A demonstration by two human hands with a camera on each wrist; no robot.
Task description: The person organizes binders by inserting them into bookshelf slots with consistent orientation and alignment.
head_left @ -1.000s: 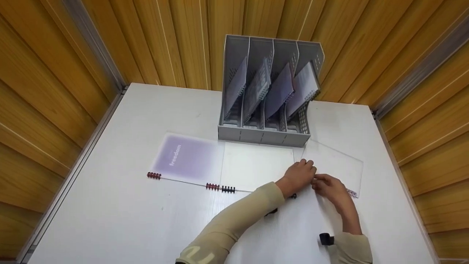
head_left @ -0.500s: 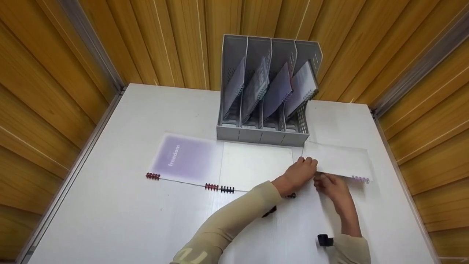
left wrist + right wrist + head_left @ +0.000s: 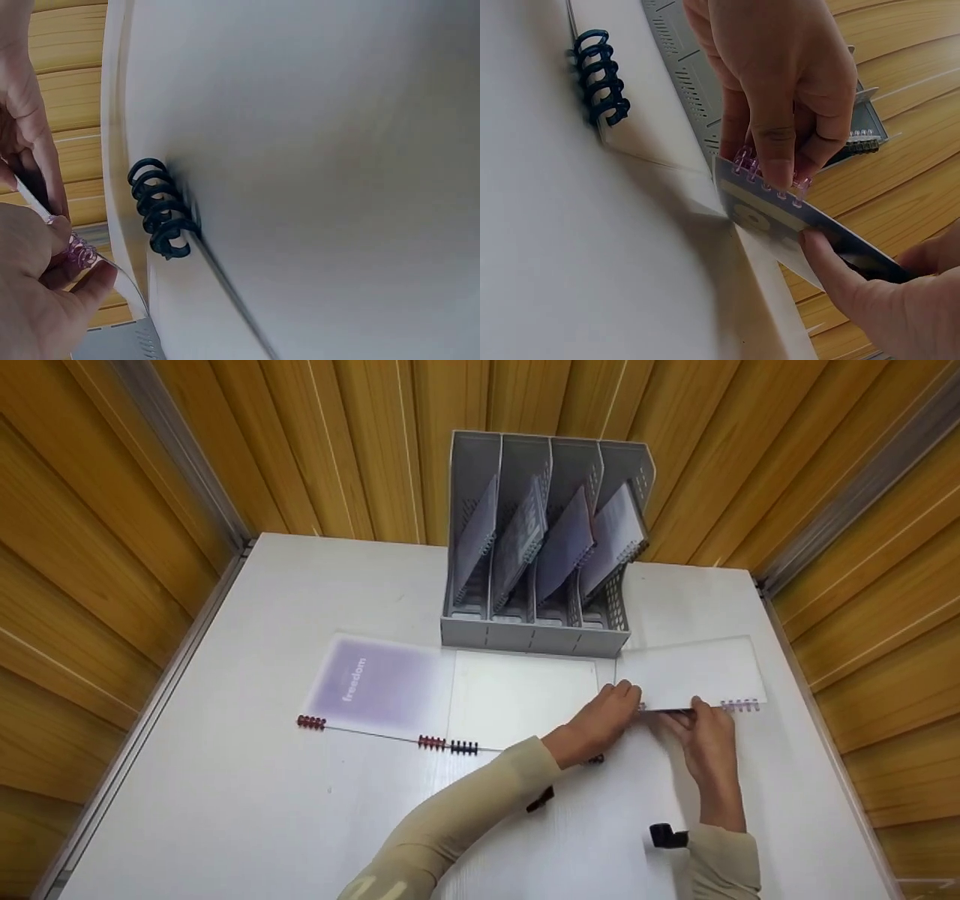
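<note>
A notebook (image 3: 697,671) with clear pinkish-purple rings (image 3: 741,706) has its ringed edge raised off the table, to the right of two other notebooks. At the left end of that edge, my left hand (image 3: 600,716) pinches a set of the rings, as the right wrist view shows. My right hand (image 3: 709,742) holds the same edge between the two ring sets, its thumb (image 3: 821,259) on the dark printed cover and its fingers behind. Beside my left hand lies a white-paged notebook (image 3: 525,697) with dark rings (image 3: 161,206).
A purple notebook (image 3: 382,682) marked "freedom", with red rings, lies at the left. Behind stands a grey file rack (image 3: 536,637), a ring-bound notebook leaning in each slot. Wooden walls (image 3: 352,450) enclose the white table (image 3: 225,780).
The notebook's ringed edge has risen and swung away from me at its right end. My right hand has shifted right along this edge, while my left hand stays at the left rings.
</note>
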